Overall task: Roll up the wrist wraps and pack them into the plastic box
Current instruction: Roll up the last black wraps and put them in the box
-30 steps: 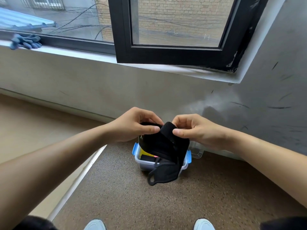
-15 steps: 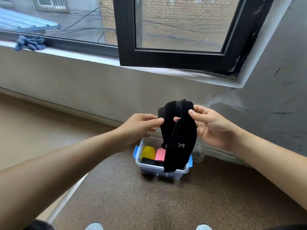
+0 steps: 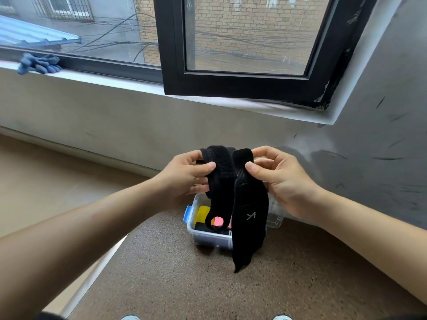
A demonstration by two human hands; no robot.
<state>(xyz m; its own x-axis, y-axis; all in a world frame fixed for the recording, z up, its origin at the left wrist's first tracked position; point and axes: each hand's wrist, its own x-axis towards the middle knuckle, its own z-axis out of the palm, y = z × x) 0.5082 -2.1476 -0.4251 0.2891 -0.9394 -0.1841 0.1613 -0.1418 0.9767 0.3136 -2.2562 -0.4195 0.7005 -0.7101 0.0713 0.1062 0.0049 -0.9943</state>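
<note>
A black wrist wrap (image 3: 248, 204) hangs folded over between my two hands, held up in front of me. My left hand (image 3: 184, 179) pinches its narrower velcro strand, which ends in a thumb loop. My right hand (image 3: 280, 179) pinches the wider strand with a small white logo; its tail dangles lowest. Below and behind the wrap stands the clear plastic box (image 3: 208, 236) with blue clips on the floor. Inside it lie a yellow roll (image 3: 203, 212), a pink roll (image 3: 217, 221) and a black roll (image 3: 203, 227).
The box's clear lid (image 3: 275, 215) lies behind it against the grey wall. An open black window frame (image 3: 231, 84) juts out above. Blue gloves (image 3: 38, 63) lie on the sill at far left. My shoe tips (image 3: 280, 317) show at the bottom edge on speckled brown floor.
The wrap was bunched between my hands, then lifted and let unfold. Now my hands have drawn its two strands apart, so both hang side by side over the box.
</note>
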